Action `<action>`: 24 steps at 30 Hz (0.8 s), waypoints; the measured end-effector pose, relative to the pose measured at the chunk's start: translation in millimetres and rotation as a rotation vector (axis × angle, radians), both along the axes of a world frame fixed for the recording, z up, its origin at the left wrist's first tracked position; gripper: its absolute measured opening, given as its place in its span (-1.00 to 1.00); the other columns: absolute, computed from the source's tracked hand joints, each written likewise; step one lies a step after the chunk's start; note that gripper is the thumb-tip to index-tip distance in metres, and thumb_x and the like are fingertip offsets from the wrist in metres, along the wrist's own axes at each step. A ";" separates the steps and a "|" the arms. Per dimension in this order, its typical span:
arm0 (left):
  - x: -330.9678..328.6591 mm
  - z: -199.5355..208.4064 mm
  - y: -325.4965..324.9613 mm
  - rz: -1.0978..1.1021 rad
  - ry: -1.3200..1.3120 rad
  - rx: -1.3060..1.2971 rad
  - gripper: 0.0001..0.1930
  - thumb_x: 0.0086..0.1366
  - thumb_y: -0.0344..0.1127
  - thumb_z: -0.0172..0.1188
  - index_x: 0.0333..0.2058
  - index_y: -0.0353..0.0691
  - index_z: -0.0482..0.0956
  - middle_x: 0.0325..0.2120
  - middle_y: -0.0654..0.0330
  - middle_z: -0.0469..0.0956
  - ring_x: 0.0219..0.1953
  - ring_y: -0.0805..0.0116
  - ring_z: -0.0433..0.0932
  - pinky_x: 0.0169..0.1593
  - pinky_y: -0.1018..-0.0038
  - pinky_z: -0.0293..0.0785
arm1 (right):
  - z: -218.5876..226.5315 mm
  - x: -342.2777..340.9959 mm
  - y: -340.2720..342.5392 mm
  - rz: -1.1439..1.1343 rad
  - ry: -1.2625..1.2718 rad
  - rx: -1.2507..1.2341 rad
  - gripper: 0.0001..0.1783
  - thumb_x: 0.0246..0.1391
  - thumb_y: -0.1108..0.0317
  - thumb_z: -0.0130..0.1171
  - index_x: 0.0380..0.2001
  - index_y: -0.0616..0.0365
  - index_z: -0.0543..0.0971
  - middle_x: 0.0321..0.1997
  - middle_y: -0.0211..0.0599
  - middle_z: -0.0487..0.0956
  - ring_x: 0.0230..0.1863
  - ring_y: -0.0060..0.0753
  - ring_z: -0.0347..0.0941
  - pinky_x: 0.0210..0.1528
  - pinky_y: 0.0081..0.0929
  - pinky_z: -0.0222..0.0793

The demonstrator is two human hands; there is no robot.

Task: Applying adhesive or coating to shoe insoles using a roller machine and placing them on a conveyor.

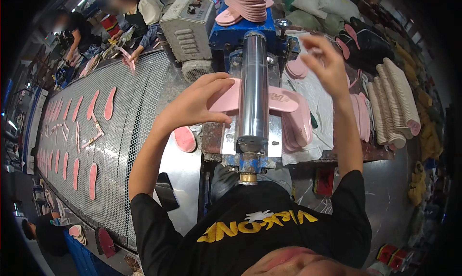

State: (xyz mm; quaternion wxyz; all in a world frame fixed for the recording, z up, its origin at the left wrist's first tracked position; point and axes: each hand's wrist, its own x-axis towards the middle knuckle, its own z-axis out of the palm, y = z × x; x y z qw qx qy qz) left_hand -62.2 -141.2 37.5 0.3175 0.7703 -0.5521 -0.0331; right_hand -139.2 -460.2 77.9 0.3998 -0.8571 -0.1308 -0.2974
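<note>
A pink insole point(284, 101) lies crosswise under a shiny steel roller point(254, 83), sticking out on both sides. On the left of the roller my left hand point(192, 102) grips its end, thumb at the near edge and fingers at the far edge. My right hand point(327, 66) is raised to the right of the roller, fingers bent and apart, somewhat blurred, with nothing in them. Below it, a fanned stack of pink insoles point(298, 129) rests on white sheeting. More pink pieces point(297, 69) lie farther back. A single pink piece point(185, 139) sits left of the roller.
A mesh conveyor point(120, 131) carrying rows of pink insoles runs along the left. Behind the roller, pink insoles point(245, 6) are piled on a blue machine housing, beside a grey control box point(187, 28). Beige stacks point(392, 102) stand at right. Co-workers point(137, 18) work at far left.
</note>
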 end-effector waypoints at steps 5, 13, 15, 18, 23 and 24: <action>7.8 2.3 22.3 0.119 -0.326 0.081 -0.31 -0.17 -0.11 0.43 -0.04 -0.23 0.41 -0.07 0.04 0.41 -0.03 0.04 0.34 0.10 0.31 0.26 | 49.8 88.8 7.8 -0.260 -0.194 -0.409 -0.40 -0.03 -0.03 0.22 -0.05 0.24 0.48 -0.22 -0.20 0.54 -0.18 -0.29 0.48 -0.14 -0.49 0.36; 17.5 -103.6 119.3 0.316 0.774 -0.216 -0.39 0.01 -0.19 0.35 0.05 -0.18 0.37 -0.13 0.27 0.44 -0.16 0.40 0.41 -0.11 0.44 0.38 | 77.3 221.4 8.1 -0.256 0.094 -0.711 -0.27 -0.05 -0.31 0.05 -0.72 0.27 0.49 -0.72 -0.20 0.39 -0.60 -0.45 0.30 -0.56 -0.32 0.13; -16.1 -151.3 143.2 0.503 1.067 -0.643 -0.40 0.17 -0.24 0.20 0.15 -0.21 0.22 -0.11 0.18 0.43 -0.18 0.39 0.47 -0.07 0.46 0.41 | 77.0 239.5 -8.2 -0.200 0.144 -0.661 -0.22 -0.08 -0.35 0.03 -0.65 0.33 0.55 -0.68 -0.05 0.47 -0.58 -0.29 0.43 -0.49 -0.28 0.28; -67.3 -210.9 184.8 0.510 1.373 -1.316 -0.52 0.23 -0.30 0.09 0.11 -0.24 0.24 -0.03 0.05 0.41 -0.06 0.21 0.46 0.03 0.30 0.41 | 70.0 259.2 -34.8 -0.133 0.156 -0.518 -0.34 -0.05 -0.18 0.16 -0.56 0.38 0.55 -0.62 -0.18 0.53 -0.49 -0.46 0.45 -0.38 -0.46 0.33; -112.2 -263.6 274.3 0.765 1.382 -1.930 -0.72 0.22 -0.36 0.07 -0.13 -0.38 0.34 -0.10 -0.07 0.40 -0.02 0.01 0.41 0.08 0.13 0.37 | 71.5 271.5 -56.5 -0.010 0.322 -0.395 -0.51 0.01 -0.07 0.19 -0.46 0.24 0.61 -0.61 -0.50 0.41 -0.56 -0.68 0.25 -0.48 -0.65 0.16; -116.1 -266.8 294.0 0.778 1.372 -1.941 -0.72 0.22 -0.36 0.07 -0.13 -0.38 0.34 -0.10 -0.07 0.40 -0.02 0.01 0.41 0.08 0.13 0.37 | 71.3 269.3 -58.4 -0.104 0.326 -0.343 -0.52 0.02 -0.05 0.20 -0.38 0.23 0.61 -0.60 -0.51 0.40 -0.58 -0.70 0.21 -0.49 -0.66 0.13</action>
